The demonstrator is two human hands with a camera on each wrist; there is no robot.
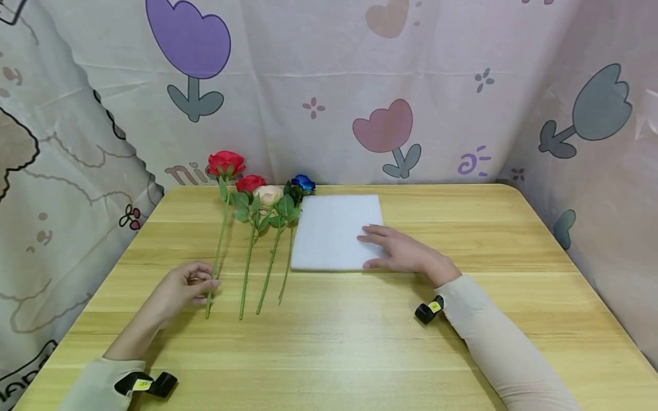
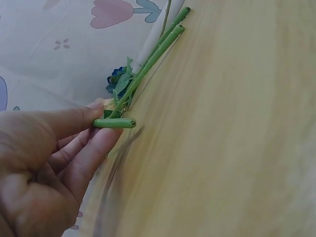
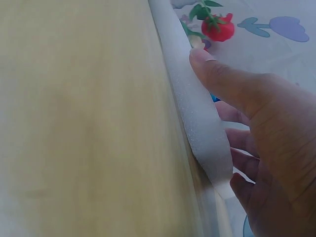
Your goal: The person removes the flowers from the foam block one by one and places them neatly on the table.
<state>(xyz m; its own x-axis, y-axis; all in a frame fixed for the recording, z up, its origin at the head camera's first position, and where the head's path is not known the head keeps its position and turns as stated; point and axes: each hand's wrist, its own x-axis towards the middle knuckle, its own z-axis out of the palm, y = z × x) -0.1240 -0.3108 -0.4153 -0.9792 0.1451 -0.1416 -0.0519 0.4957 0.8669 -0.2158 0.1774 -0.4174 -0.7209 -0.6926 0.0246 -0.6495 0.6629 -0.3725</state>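
Observation:
My left hand pinches the lower stem of a red rose between thumb and fingers; the cut stem end pokes out past the fingertips in the left wrist view. Beside it on the table lie a second red rose, a pale cream rose and a blue rose, its stem partly hidden. My right hand rests on the right part of a white foam sheet, fingers spread. In the right wrist view, the thumb lies along the edge of the foam.
The wooden table carries all of these. A patterned cloth hangs behind the table and at both sides. Black wrist cameras sit at the left cuff and right cuff.

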